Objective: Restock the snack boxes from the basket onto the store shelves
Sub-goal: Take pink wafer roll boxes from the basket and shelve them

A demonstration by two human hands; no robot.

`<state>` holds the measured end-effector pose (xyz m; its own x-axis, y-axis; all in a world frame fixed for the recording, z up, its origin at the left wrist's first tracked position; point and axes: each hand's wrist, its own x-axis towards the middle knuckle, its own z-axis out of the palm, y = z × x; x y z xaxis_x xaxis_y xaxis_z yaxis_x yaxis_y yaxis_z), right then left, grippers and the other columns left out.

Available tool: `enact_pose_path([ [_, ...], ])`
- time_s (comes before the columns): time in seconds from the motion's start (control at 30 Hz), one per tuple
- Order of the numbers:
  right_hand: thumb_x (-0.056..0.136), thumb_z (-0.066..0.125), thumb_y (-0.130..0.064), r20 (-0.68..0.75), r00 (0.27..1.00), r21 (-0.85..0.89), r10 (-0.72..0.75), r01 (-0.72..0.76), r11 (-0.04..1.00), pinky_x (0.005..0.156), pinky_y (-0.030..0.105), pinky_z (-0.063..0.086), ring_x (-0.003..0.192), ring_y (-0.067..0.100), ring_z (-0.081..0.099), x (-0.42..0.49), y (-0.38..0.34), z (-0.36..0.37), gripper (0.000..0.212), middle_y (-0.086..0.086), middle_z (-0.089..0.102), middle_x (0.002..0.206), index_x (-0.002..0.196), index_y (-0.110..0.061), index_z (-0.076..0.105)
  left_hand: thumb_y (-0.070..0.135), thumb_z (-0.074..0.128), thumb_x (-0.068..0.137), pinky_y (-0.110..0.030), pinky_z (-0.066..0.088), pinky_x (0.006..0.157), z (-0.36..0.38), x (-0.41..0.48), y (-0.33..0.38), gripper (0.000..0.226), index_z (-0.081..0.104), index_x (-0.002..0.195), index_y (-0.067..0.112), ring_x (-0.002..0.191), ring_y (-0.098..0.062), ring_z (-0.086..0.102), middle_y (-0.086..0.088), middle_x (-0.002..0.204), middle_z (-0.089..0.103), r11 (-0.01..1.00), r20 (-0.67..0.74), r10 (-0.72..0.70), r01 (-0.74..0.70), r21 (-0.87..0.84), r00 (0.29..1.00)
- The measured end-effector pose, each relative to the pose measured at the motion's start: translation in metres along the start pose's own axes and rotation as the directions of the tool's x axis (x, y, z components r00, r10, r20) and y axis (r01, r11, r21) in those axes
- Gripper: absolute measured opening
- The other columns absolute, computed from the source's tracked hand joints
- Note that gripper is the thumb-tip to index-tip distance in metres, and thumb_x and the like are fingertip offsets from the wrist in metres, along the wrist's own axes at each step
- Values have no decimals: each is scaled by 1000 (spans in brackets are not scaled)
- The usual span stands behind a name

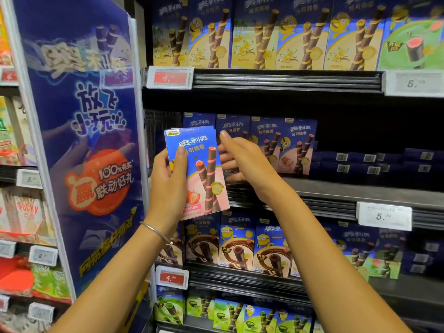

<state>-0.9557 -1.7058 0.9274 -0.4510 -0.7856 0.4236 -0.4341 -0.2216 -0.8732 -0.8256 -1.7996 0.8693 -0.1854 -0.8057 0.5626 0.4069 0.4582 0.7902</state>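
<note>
- At the middle shelf (pixel 348 191), restocking is judged to be part done. A row (pixel 266 140) of upright boxes is stood left of centre, and an unfilled space is seen at the shelf's left end.
- The held boxes (pixel 199 169) are clasped by the left hand (pixel 168 186), with the thumb laid across the front face and the fingers behind. They are kept upright in front of the shelf's left end and are not yet set down.
- The right hand (pixel 242 159) is released, with fingers straight, just beside the right edge of the held boxes. Contact cannot be confirmed.
- The basket is not in view, so the remaining stock cannot be judged.
- Counts:
  - Held boxes: at least two. A second top edge is seen behind the front one.
  - Row on the middle shelf: four front faces.
  - Flat boxes (pixel 374 164), dark blue, are stacked on the same shelf to the right. Their number cannot be told.
  - Top shelf (pixel 288 78): five yellow fronts and one green.
  - Tags (pixel 170 78) on these shelf rails: four, two red and two white.
</note>
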Motion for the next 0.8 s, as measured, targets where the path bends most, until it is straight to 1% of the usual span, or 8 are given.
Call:
enact_pose_path([
  [0.03,89,62,-60,39,999,-4,-6,6,1000,72,36,62,87,16,75,-6,-2,0,50,4,74,101,110,-14,62,37,51,110,-15,54,61,3,2,2,39,56,131,5,77,1,74,14,92,77,1000,-1,1,-2,-10,1000],
  [0.1,84,74,-51,62,997,-120,-38,45,992,73,39,64,89,13,75,-14,-4,-3,46,1,73,101,112,-18,60,35,51,110,-16,55,63,7,6,4,36,56,130,6,79,1,75,18,91,78,999,-2,0,0,-40,1000],
  [0.2,82,80,-40,54,998,-228,-40,51,972,72,44,64,87,14,76,-21,-8,-8,43,2,73,100,113,-18,58,34,52,110,-17,55,68,15,10,7,38,56,132,3,82,3,74,11,99,74,999,-11,13,-14,-45,1000],
  [0.3,86,79,-32,19,1000,-193,-12,16,981,75,49,63,88,17,76,-24,-12,-14,37,5,73,103,112,-15,59,33,52,110,-12,54,64,25,10,9,38,51,135,4,81,8,73,15,103,67,999,16,28,-27,-38,999],
  [0.4,88,76,-25,-32,999,-170,-2,-3,985,78,53,62,93,22,75,-26,-15,-20,34,9,72,106,114,-12,59,38,49,110,-14,56,64,35,12,12,38,49,136,10,80,7,73,16,100,67,998,51,21,-18,-54,998],
  [0.53,90,75,-20,-69,998,-111,8,-16,994,79,48,63,92,19,75,-28,-17,-31,36,8,73,106,121,-12,59,45,48,108,-15,57,63,43,12,17,35,48,130,17,85,-2,77,12,100,72,993,75,-17,25,-112,997],
  [0.63,91,73,-18,-131,991,-99,-17,4,995,75,40,63,89,16,75,-29,-15,-42,34,6,74,104,122,-11,61,36,55,108,-14,57,66,44,17,13,31,46,131,17,89,2,76,13,107,71,995,50,-5,10,-99,999],
  [0.8,88,76,-13,-305,951,-60,-59,42,997,77,44,62,91,19,75,-22,-6,-71,30,7,75,102,116,-8,65,10,71,99,-22,57,85,34,31,3,48,46,140,8,96,3,71,8,115,68,995,13,83,-84,55,996],
])
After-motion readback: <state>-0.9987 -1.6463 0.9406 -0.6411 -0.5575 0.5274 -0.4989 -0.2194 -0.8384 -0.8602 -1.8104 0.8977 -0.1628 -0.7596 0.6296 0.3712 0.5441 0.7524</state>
